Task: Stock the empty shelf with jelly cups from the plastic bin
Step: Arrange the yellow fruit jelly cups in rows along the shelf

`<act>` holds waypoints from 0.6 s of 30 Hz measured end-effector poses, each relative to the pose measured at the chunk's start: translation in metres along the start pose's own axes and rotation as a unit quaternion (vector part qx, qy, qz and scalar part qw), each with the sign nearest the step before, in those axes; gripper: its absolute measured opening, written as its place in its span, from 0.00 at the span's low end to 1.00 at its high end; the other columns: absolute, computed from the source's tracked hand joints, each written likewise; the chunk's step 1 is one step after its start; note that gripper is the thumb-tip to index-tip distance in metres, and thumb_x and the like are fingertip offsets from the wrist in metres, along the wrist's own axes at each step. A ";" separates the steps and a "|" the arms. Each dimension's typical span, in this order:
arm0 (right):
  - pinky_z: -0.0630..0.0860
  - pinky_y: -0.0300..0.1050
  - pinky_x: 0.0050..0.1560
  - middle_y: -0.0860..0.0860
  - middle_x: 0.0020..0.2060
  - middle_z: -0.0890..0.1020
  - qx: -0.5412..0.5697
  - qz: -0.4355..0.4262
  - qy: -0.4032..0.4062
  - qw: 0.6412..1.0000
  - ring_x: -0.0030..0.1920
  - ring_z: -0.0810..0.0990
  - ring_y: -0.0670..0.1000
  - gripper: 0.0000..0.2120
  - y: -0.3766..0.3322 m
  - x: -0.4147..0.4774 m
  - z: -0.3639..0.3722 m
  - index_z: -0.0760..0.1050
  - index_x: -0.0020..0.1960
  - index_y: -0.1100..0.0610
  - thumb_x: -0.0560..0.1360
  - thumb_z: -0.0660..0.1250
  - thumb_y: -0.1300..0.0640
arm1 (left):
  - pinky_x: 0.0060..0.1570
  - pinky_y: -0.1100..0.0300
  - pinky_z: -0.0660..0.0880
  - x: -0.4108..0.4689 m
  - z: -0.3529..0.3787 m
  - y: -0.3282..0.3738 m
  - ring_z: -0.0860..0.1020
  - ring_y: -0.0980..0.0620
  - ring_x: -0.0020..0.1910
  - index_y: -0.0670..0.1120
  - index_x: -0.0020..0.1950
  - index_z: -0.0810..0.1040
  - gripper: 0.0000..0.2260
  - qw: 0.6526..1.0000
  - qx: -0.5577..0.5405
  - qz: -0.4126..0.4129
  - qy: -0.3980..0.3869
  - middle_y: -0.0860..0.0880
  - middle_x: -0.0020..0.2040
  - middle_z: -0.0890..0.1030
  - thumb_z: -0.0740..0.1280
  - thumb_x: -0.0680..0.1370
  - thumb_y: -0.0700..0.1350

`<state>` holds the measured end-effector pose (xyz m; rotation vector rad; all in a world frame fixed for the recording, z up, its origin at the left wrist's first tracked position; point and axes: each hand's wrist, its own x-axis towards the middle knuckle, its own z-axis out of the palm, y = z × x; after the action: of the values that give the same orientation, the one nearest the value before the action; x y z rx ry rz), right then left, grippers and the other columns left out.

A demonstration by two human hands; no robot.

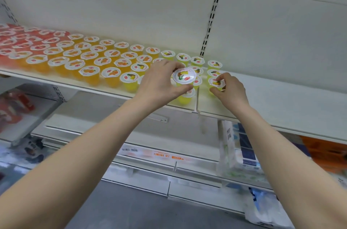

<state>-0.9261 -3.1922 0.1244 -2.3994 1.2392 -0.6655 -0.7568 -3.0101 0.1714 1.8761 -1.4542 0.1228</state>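
Observation:
A cream shelf (281, 101) carries rows of jelly cups: red ones (16, 41) at the far left, orange ones (90, 59) in the middle, yellow ones (130, 80) on the right. My left hand (159, 84) grips a yellow jelly cup (185, 76) from the side, lid tilted toward me, just above the front yellow row. My right hand (231, 91) pinches another yellow cup (216, 83) standing at the front of a short column right of the shelf divider (197, 101). The plastic bin is out of view.
The shelf's right part is bare. A slotted upright (212, 14) runs up the back panel. Below are lower shelves with a price strip (163, 153), packaged goods (242, 146) and a plastic bag (262, 208). Red packs (15, 105) lie at lower left.

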 end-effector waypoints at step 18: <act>0.69 0.44 0.62 0.48 0.65 0.73 -0.030 -0.092 0.002 0.995 0.64 0.73 0.50 0.21 0.036 -0.008 -0.051 0.71 0.68 0.49 0.76 0.65 0.58 | 0.73 0.42 0.52 0.021 0.091 0.037 0.67 0.46 0.67 0.52 0.62 0.77 0.29 0.966 0.207 0.108 -0.112 0.52 0.60 0.78 0.67 0.68 0.67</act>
<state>-0.9821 -3.2105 0.1458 -2.5844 1.0630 -0.6951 -0.8138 -3.0845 0.1348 2.1052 -1.9036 0.3512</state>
